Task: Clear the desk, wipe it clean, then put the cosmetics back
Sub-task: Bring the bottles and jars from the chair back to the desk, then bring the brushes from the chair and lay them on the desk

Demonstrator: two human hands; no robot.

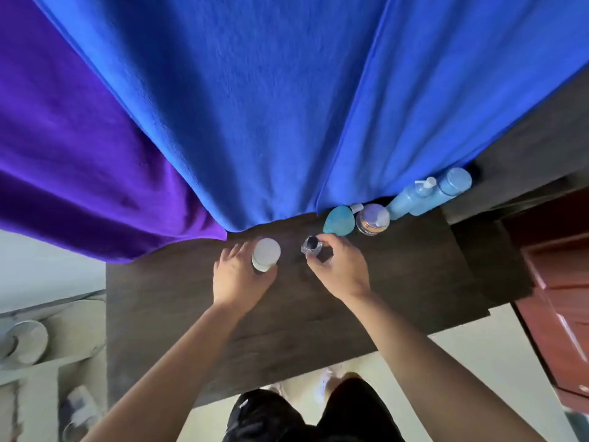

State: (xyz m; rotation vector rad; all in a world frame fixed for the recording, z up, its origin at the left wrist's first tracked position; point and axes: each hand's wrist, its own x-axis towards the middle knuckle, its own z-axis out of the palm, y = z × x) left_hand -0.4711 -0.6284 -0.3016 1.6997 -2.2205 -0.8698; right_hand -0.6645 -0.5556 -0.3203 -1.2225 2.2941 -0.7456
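The left hand has its fingers curled round the dark body of a white-capped bottle, thumb on the near side and fingers on the far side; the bottle stands upright on the dark wooden desk. Just right of those fingers, the right hand pinches a small clear bottle with a black cap between thumb and fingertips; whether its base touches the desk, I cannot tell. Beyond the right fingertips and a little to their right stands a teal egg-shaped item, and touching it on the far side a round jar with an orange band. Further right of the fingers lean two pale blue bottles, side by side. Past both sets of fingers hang a blue cloth and a purple cloth, their lower edges reaching the desk's far edge
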